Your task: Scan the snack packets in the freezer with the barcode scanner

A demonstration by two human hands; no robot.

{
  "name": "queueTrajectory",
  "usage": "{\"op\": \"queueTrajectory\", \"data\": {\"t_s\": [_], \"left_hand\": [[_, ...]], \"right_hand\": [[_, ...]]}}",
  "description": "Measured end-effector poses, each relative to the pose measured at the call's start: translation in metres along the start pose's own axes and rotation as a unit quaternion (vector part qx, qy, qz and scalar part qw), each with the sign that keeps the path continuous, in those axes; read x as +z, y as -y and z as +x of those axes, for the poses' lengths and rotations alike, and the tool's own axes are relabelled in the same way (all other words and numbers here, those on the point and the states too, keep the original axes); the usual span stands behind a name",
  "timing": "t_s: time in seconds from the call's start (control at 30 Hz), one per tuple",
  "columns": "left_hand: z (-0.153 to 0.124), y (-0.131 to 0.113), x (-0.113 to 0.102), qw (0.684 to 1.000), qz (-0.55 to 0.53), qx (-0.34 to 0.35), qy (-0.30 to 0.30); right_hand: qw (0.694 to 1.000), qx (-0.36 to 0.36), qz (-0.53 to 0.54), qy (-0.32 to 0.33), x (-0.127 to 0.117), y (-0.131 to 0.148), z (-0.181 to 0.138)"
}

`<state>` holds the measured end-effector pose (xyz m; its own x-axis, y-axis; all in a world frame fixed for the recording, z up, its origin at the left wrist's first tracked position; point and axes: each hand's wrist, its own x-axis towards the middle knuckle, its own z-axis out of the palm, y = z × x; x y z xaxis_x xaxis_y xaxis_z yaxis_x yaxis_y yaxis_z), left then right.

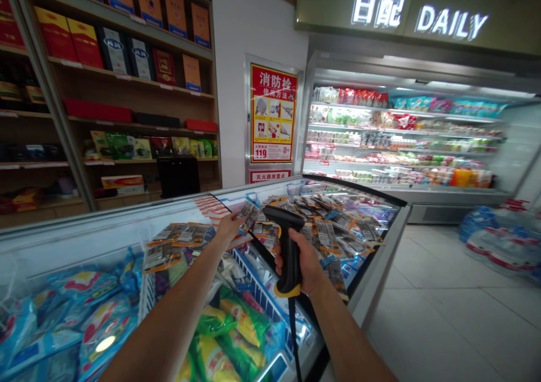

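Observation:
My right hand [305, 261] is wrapped round the grip of a black and yellow barcode scanner [289, 247], its head pointing left and its cord hanging down. My left hand [228, 228] reaches forward and pinches a small flat packet [249, 212] by its near end, in front of the scanner's head. Many similar packets with orange edges [327, 232] lie spread over the freezer's glass lid to the right. A smaller pile of packets [181, 235] rests left of my left forearm, on top of the goods in a white wire basket [147, 294].
The chest freezer [380, 280] holds blue bags [103, 325] and green-yellow bags [232, 320]. Behind it stand wooden shelves [139, 89] with boxes and a lit refrigerated display [401, 123]. Wrapped bottles [502, 232] sit on the tiled floor [439, 303] at right.

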<state>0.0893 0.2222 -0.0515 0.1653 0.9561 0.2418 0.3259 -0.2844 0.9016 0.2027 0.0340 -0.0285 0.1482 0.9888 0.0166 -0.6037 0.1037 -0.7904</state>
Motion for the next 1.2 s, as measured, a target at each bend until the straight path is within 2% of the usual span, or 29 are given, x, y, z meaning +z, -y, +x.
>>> {"op": "queueTrajectory", "data": {"t_s": [0.1, 0.33, 0.47, 0.63, 0.87, 1.07, 1.2], "left_hand": [[0.000, -0.002, 0.000, 0.999, 0.041, 0.016, -0.019], [0.006, 0.005, 0.001, 0.999, 0.019, 0.025, -0.016], [0.006, 0.001, -0.009, 0.994, 0.100, -0.001, -0.037], [0.002, -0.006, -0.031, 0.954, 0.292, -0.038, -0.055], [-0.006, -0.005, -0.058, 0.914, 0.393, -0.095, -0.039], [-0.014, -0.003, -0.057, 0.877, 0.468, -0.037, -0.105], [-0.016, -0.002, -0.059, 0.866, 0.484, -0.012, -0.125]], "right_hand": [[0.999, 0.006, 0.032, -0.009, 0.001, 0.001, 0.000], [0.998, 0.014, 0.059, -0.011, -0.001, 0.005, 0.000], [0.998, -0.020, 0.039, -0.037, -0.004, 0.006, 0.004], [0.995, -0.054, 0.007, -0.079, -0.008, 0.006, 0.009], [0.994, -0.071, 0.005, -0.078, -0.006, 0.007, 0.005], [0.991, -0.074, 0.022, -0.105, -0.011, 0.010, 0.005], [0.985, -0.097, 0.029, -0.140, -0.018, 0.011, 0.006]]}}
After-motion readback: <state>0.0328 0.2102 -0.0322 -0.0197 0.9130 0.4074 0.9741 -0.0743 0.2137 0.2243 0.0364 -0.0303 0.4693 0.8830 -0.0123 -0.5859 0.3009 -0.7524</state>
